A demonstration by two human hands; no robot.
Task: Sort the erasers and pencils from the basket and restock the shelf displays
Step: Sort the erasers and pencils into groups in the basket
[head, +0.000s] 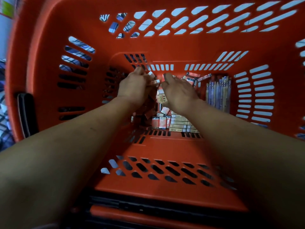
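Note:
I look down into a deep orange plastic basket (165,45). Both arms reach to its bottom. My left hand (134,87) is curled around several small erasers, and white eraser ends (151,74) show past its fingers. My right hand (179,93) lies palm down over the eraser pile with its fingers bent; what is under it is hidden. Packaged erasers (165,119) in orange-red and cream wrappers cover the basket floor below the hands. A bundle of pencils (218,92) lies along the right side of the floor.
The basket walls have slotted openings on all sides, and a pale tiled floor (214,19) shows through them. A black handle (26,113) hangs on the left rim. Patterned cloth (5,113) is at the far left edge.

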